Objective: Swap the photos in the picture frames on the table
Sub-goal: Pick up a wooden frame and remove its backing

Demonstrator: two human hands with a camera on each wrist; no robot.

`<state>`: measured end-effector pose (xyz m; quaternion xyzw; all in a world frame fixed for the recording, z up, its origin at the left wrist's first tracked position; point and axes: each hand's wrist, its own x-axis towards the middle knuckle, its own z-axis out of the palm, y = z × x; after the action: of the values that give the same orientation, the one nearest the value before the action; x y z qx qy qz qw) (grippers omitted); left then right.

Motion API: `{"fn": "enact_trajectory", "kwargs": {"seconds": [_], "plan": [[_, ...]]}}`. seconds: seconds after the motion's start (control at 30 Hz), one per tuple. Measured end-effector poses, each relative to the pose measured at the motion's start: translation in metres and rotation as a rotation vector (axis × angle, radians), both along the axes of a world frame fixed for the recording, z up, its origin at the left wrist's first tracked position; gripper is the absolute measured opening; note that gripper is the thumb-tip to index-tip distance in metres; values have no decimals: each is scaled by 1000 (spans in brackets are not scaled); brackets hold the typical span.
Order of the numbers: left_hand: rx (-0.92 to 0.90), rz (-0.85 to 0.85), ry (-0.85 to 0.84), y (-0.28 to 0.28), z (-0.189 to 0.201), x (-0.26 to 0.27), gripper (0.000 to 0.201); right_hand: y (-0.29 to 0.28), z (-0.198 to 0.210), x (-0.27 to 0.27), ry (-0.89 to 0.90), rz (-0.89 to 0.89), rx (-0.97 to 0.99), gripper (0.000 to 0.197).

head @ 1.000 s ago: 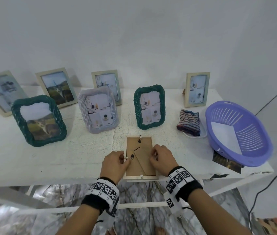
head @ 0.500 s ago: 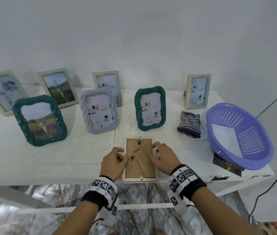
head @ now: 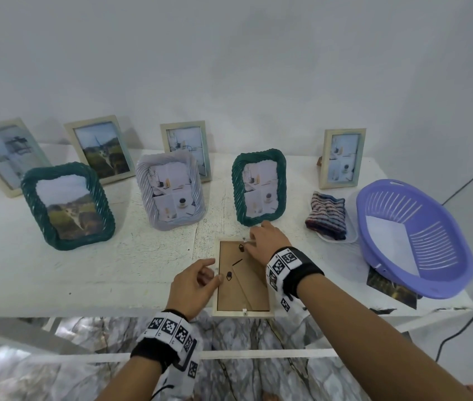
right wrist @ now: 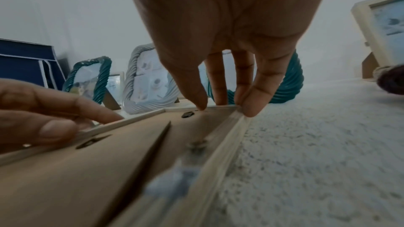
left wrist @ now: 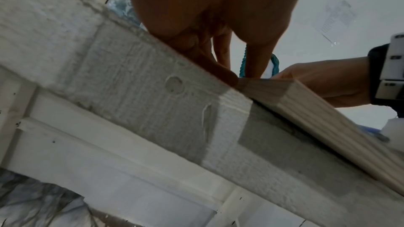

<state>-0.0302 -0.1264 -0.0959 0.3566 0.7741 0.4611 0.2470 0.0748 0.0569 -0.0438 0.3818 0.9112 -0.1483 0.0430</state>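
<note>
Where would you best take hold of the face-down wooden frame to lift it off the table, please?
Take the wooden frame by its near short rail, coming from the front. It lies flat, back up, and that rail seems to jut slightly past the table edge, leaving room for fingers underneath. The other rails appear to sit flush on the tabletop.
</note>
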Motion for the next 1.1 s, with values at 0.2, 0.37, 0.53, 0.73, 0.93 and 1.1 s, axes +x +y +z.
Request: {"fn": "enact_trajectory", "kwargs": {"seconds": [0.2,0.37,0.53,0.73,0.93,1.1], "plan": [[-3,-26,15,0,-1,-2,32,13,2,-5,24,-27,-17,16],[-15,-25,19,0,0,-3,31,15,11,-2,41,-63,-66,14],[-8,1,-2,0,1,0,31,-39,23,28,97,100,-26,24],[-9,5,9,0,2,0,31,-114,4,81,1,243,97,37],[-10,-5,-10,-1,3,-1,32,-127,-17,84,208,89,103,13],[-6,-14,-9,-1,3,0,31,-121,-25,88,273,112,27,20]]}}
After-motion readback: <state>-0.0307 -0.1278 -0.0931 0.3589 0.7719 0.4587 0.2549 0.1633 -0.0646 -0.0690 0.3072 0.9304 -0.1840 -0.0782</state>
